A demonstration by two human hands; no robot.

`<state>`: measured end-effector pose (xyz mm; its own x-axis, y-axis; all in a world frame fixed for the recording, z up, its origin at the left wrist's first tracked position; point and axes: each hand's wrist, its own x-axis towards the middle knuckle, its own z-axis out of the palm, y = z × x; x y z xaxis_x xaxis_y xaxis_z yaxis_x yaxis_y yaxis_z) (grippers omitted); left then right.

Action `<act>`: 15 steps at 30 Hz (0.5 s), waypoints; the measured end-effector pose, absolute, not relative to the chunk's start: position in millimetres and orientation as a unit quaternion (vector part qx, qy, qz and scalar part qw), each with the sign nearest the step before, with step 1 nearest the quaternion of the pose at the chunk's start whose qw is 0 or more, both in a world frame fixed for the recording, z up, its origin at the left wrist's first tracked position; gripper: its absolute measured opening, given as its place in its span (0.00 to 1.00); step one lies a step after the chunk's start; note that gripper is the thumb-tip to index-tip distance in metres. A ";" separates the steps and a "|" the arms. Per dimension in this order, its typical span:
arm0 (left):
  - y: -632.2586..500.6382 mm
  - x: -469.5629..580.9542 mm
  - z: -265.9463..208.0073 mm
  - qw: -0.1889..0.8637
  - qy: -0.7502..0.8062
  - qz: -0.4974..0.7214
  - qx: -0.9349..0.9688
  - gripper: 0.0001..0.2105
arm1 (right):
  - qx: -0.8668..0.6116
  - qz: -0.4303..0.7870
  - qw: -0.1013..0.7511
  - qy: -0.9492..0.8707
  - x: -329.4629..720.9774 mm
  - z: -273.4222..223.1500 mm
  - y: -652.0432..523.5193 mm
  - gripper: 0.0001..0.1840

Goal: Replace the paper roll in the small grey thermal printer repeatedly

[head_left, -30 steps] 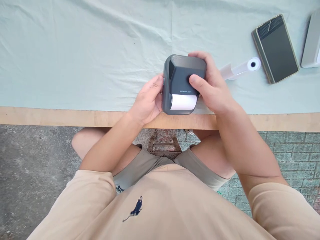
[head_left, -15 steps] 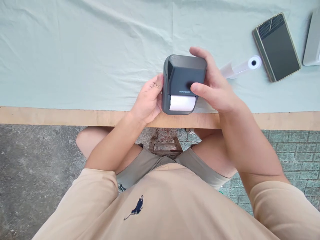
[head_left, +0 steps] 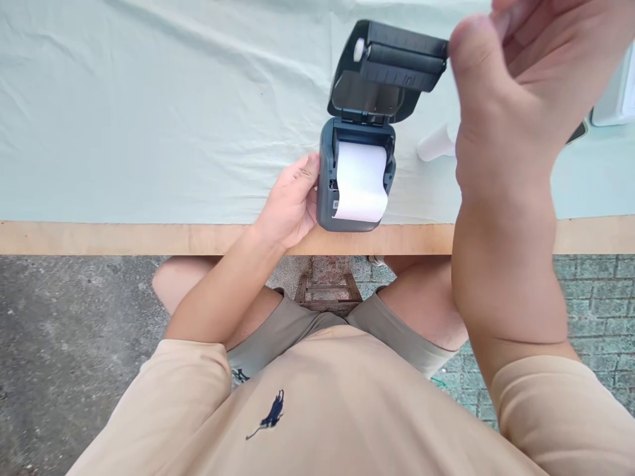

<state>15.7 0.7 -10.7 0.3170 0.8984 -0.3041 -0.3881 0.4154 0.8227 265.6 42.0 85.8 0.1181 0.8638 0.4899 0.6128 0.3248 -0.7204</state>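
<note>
A dark label printer (head_left: 326,205) is held at its left side by my left hand (head_left: 290,198), thumb along the edge and fingers partly hidden beneath. Its lid (head_left: 364,99) is swung up, showing the roller inside. In the bay sits a white paper roll (head_left: 361,178) whose loose end curls over the front edge. My right hand (head_left: 530,73) is raised close to the camera, with curled fingers and the thumb at the lid's right corner. Part of that hand lies beyond the top edge of the view.
A pale green cloth (head_left: 173,119) covers the table, with a bare wooden front edge (head_left: 124,238). To the printer's right lies a white paper roll (head_left: 436,142), partly behind my right arm. A phone's corner (head_left: 578,134) and a white object (head_left: 615,99) show at the right.
The printer's lid has gone from closed to raised, exposing the paper roll. My right hand has moved up and right from the printer's side; my left hand keeps its hold.
</note>
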 end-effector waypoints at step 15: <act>-0.7 13.9 -5.0 0.760 0.382 0.403 0.339 0.35 | -0.550 0.194 0.138 -0.800 248.7 71.2 30.3 0.13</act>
